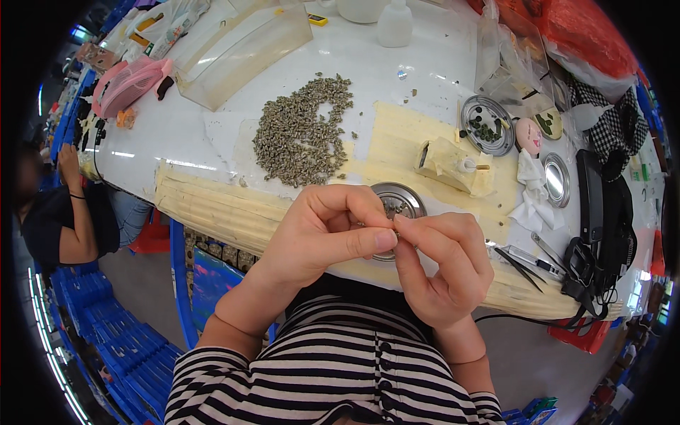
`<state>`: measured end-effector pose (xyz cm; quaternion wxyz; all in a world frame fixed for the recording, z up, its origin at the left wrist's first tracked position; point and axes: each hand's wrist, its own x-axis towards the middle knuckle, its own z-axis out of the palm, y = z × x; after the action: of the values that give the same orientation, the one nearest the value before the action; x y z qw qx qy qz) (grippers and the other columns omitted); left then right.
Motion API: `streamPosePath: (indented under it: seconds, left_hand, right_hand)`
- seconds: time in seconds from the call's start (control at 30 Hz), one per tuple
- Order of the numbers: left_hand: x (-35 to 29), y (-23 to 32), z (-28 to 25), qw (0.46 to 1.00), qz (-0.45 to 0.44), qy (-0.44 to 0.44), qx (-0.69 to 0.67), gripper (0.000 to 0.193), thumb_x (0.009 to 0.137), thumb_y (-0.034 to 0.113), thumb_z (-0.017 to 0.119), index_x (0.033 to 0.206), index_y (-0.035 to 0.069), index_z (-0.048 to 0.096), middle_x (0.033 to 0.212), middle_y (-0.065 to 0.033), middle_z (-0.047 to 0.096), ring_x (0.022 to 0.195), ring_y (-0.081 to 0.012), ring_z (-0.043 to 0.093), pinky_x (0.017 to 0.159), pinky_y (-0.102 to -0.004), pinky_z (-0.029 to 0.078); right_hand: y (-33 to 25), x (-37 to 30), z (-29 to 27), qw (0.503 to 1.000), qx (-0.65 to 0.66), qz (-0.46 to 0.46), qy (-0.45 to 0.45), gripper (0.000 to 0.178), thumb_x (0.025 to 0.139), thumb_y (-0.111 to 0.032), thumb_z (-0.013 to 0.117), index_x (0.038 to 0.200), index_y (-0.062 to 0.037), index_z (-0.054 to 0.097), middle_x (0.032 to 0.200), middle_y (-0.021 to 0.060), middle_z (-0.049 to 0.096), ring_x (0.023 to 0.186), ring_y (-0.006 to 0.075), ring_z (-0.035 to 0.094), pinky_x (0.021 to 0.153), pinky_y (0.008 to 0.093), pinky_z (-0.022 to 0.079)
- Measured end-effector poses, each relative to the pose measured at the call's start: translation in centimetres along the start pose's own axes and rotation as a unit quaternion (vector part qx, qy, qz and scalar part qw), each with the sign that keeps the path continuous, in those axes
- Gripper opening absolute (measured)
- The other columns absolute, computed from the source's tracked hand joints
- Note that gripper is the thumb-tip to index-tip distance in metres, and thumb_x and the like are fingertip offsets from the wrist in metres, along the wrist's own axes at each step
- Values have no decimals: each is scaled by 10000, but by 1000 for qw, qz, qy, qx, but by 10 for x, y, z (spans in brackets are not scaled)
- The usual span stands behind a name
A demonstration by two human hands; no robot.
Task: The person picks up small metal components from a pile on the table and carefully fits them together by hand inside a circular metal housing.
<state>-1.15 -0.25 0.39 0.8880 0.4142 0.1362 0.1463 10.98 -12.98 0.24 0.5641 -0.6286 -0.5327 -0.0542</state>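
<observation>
My left hand (322, 230) and my right hand (446, 265) meet in front of me, thumb and fingertips of each pinched together. Whatever sits between the fingertips is too small to make out. Partly hidden behind the hands is a round metal dish (414, 198) with some small pieces in it. Beyond it on the white table spreads a large pile of small grey-brown metallic pieces (301, 134). Right of the pile, a block wrapped in pale tape (446, 166) rests on a yellowish taped patch (397, 134).
At right are a metal dish (465, 138) of dark green pieces, an oval metal dish (557, 180), crumpled tissue (531, 195), tweezers (520, 268) and a black strap (582, 265). A clear tray (248, 60), white bottle (394, 25) and pink fan-like object (131, 85) lie farther off. Another person (78, 219) sits left.
</observation>
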Motion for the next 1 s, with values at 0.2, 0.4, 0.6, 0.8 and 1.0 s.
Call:
streamPosePath:
  seconds: [0.2,0.4,0.6,0.8,1.0]
  left_hand:
    - [0,0,1,1000,16,9,12,68,843,-49,710,903,-22,690,885,-45,649,805,-88,610,717,-218,493]
    - [-2,-5,6,980,133,45,137,140,822,-97,710,946,-34,697,960,-73,633,845,-110,630,736,-219,515]
    - [0,-11,4,916,262,68,295,172,797,-86,735,953,-18,708,939,-84,638,814,-117,623,669,-228,497]
    - [2,-10,5,839,333,87,420,195,754,-49,777,931,17,728,880,-81,674,775,-154,633,645,-254,493]
    - [2,-9,7,829,345,86,433,204,740,-28,796,927,27,736,882,-77,678,779,-165,641,648,-259,501]
  right_hand:
    - [0,-1,-1,1000,8,12,2,349,681,89,769,1007,-33,742,851,64,670,717,189,607,603,279,487]
    - [1,-2,-3,1000,10,13,4,346,699,85,762,1022,-35,743,851,70,671,716,190,610,610,273,489]
    - [1,-6,-4,994,70,81,0,317,731,63,760,1033,-32,745,844,76,671,708,183,610,618,265,483]
    - [2,-7,-6,991,88,97,-6,302,747,65,749,1037,-21,743,854,92,675,720,180,616,642,262,486]
    - [3,-7,-9,978,149,146,-24,262,784,58,727,1040,0,733,878,106,675,760,173,622,680,256,490]
